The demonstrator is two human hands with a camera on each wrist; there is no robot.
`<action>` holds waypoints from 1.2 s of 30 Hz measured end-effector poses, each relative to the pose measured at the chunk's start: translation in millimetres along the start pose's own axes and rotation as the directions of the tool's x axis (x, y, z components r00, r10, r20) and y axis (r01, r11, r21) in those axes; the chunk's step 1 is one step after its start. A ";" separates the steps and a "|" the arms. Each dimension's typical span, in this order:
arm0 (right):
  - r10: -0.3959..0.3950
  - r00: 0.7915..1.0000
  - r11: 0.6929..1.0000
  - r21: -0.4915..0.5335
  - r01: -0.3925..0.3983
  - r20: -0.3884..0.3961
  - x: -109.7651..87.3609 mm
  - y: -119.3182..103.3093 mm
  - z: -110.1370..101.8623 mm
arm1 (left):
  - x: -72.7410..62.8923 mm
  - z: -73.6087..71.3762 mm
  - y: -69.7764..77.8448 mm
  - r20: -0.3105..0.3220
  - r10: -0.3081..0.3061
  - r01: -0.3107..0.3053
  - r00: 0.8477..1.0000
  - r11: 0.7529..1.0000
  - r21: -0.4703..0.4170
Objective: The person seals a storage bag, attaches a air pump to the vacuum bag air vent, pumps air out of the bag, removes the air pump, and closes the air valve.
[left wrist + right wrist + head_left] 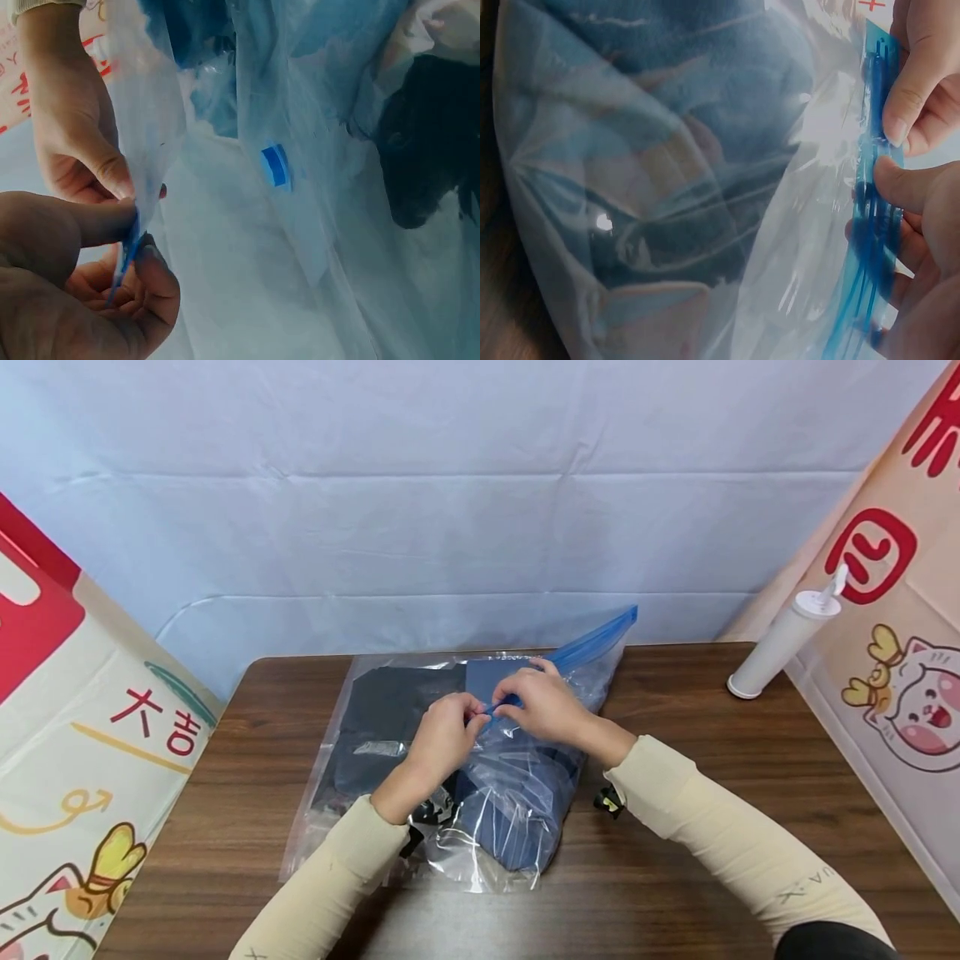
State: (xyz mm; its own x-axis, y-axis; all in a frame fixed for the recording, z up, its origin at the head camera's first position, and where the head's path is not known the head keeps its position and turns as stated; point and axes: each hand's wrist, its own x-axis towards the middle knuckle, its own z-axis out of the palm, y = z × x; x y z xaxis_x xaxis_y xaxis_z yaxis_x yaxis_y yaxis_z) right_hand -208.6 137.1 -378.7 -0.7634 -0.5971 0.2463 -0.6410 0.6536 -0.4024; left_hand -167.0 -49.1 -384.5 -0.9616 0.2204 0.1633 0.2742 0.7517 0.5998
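A large clear zip bag lies on the table with folded fabric inside, black on the left and blue on the right. Along its top edge runs a blue zip strip, its right end raised. My left hand pinches this strip between thumb and fingers near the bag's middle. Close beside it, my right hand pinches the same strip; in the right wrist view its thumb presses the blue zip. A blue round cap sits on the plastic in the left wrist view.
A white cylinder with a handle-like top, resembling a hand pump, stands at the table's back right. The brown wooden table meets a pale cloth backdrop. Printed cloth panels flank both sides. A small black item shows beside my right sleeve.
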 end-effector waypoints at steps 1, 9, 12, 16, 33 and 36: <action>0.000 1.000 1.000 -0.004 0.000 -0.002 0.0 -0.1 0.8 | 0.0 0.7 0.1 0.012 0.000 0.000 1.000 1.000 0.021; -0.009 0.999 0.997 -0.076 0.005 -0.052 0.6 -4.1 7.4 | -1.5 6.9 0.2 -0.028 0.058 -0.053 0.998 0.990 0.133; -0.024 0.997 0.992 -0.124 0.015 -0.073 0.4 -7.1 8.6 | -2.0 8.5 -0.1 -0.051 0.094 -0.084 0.994 0.982 0.168; -0.030 0.998 0.993 -0.115 0.024 -0.055 1.1 -7.5 6.2 | -2.2 7.4 -1.0 -0.040 0.100 -0.091 0.994 0.980 0.178; -0.028 0.999 0.996 -0.080 0.030 0.017 4.4 12.2 -7.7 | -2.4 8.3 2.2 -0.002 -0.004 0.004 1.000 0.990 0.143; -0.027 1.000 0.996 -0.081 0.027 0.009 4.7 9.6 -5.9 | -2.1 10.4 3.7 -0.037 -0.001 0.007 0.999 0.987 0.160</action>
State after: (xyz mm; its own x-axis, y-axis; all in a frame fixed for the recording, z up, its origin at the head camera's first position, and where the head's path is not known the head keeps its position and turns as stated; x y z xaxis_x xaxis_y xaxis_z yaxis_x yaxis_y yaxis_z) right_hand -218.8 143.3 -376.2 -0.7454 -0.6185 0.2489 -0.6659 0.6727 -0.3225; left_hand -163.9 -40.3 -390.8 -0.9617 0.1960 0.1916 0.2651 0.8429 0.4683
